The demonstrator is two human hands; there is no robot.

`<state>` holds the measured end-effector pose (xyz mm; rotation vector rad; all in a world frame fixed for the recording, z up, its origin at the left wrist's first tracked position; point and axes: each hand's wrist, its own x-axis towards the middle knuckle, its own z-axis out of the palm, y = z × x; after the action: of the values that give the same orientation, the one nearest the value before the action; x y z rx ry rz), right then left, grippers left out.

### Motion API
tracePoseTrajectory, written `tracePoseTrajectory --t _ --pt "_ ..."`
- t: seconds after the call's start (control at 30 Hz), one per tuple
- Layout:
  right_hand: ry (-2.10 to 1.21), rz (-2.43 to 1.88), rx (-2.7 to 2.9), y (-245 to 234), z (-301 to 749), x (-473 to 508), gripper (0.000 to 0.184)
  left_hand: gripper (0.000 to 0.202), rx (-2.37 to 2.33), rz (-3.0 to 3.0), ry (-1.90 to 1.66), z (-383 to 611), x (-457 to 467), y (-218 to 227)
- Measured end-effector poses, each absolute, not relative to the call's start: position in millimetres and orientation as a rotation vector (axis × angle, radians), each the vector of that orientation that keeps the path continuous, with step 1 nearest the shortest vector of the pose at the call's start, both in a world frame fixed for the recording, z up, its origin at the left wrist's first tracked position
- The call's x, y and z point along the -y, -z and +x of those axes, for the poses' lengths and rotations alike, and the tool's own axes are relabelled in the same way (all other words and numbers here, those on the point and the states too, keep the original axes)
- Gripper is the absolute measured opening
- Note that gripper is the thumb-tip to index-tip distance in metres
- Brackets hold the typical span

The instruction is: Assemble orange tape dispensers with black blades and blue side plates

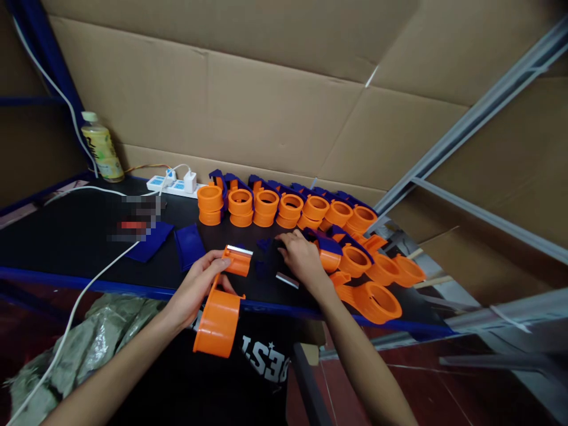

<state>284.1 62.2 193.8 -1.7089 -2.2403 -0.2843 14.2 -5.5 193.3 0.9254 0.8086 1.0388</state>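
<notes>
My left hand (202,284) grips an orange tape dispenser (217,322) by its neck, in front of the table edge. A serrated metal blade (239,249) lies along the dispenser's upper end, and its round hub hangs downward. My right hand (299,254) is low over the black tabletop, fingers bent, thumb and forefinger a little apart with nothing visible between them. Small dark blue pieces (262,254) lie just left of its fingertips. Near its wrist rests a loose metal blade strip (287,280). Right of that hand lies another orange dispenser (370,302).
Stacked orange-and-blue dispensers (266,207) line the back of the black table (89,248). Blue flat pieces (190,245) lie left of centre. A power strip (173,186) with white cables and a drink bottle (103,148) stand behind. Metal frame bars (444,130) rise at right.
</notes>
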Motion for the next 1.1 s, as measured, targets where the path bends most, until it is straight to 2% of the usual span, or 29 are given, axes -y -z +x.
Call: tracePoseTrajectory --t 0.1,0.2,0.27,0.4,0.73,0.97,1.1 --pt "0.119 -1.560 2.151 -200 282 -51 0.018 0.044 -0.842 0.956 -1.021 16 5 -190" --pt "-0.189 -1.206 2.059 -210 270 -32 0.017 0.046 -0.862 0.981 -1.006 19 6 -187" --pt "-0.282 -1.022 2.079 -217 259 -18 0.015 0.045 -0.859 0.984 -1.004 22 7 -185" --pt "-0.194 -0.903 2.149 -221 241 -3 0.013 0.045 -0.827 0.972 -0.996 25 8 -182" --pt "-0.046 -0.994 2.074 -201 221 9 0.025 0.041 -0.805 0.954 -0.974 30 12 -184" --pt "-0.146 -0.905 2.016 -197 212 26 0.038 0.037 -0.802 0.818 -1.037 35 13 -176" --pt "-0.185 -0.861 2.023 -192 209 30 0.042 0.044 -0.826 0.814 -1.064 36 12 -172"
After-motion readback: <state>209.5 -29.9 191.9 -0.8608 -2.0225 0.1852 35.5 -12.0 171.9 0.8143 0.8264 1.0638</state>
